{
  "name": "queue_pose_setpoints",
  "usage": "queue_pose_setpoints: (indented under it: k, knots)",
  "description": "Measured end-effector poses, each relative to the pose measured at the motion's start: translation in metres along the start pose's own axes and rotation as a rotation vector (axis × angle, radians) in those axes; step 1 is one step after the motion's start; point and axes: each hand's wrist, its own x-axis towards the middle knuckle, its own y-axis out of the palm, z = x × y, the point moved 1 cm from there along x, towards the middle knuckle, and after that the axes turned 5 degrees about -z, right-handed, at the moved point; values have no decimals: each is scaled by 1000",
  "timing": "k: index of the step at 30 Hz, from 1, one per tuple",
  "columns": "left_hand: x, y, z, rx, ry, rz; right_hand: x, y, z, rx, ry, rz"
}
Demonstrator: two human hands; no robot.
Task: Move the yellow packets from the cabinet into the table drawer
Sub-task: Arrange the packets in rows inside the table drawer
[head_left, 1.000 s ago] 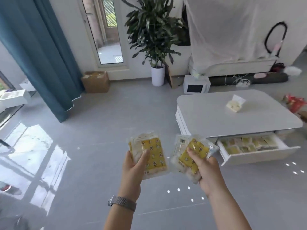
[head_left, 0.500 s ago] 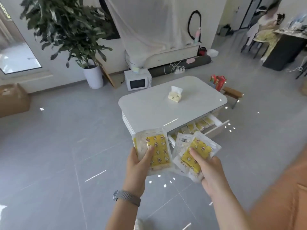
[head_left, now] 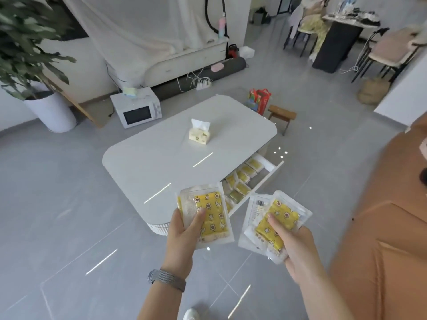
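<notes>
- The left hand point(head_left: 182, 236) had its grip closed on a small stack of yellow packets point(head_left: 209, 214), thumb pressed across the front.
- The right hand point(head_left: 298, 250) likewise gripped a fanned bundle of packets point(head_left: 275, 221), thumb on the top one.
- Both bundles were held in the air, apart from each other, in front of the white counter point(head_left: 161, 158).
- Just beyond them the counter's drawer point(head_left: 265, 179) stood pulled out, with more yellow packets point(head_left: 242, 179) lying in rows inside.
- A tissue pack point(head_left: 199, 133) sat on the counter top; an orange sofa point(head_left: 381, 227) was at the right.
</notes>
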Motion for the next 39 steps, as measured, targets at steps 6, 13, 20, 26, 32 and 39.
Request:
queue_pose_setpoints:
  k: [6,13,20,26,32,39]
  knots:
    - [59,73,8,58,-52,85,71,-20,31,43,53,-102]
    - [123,191,32,77,-81,102,187,-49,96,-21,75,-54]
    - [176,294,66,14,-109,-15,314,-77,151,-174,104,61]
    - [225,336,82,-33,-126,-139,414,-69,167,-223,167,118]
    - [285,370,98,-39,-150,-234,500,-51,177,-271,205,157]
    - [330,421,125,-37,-192,-293,584,-56,193,-357,251,226]
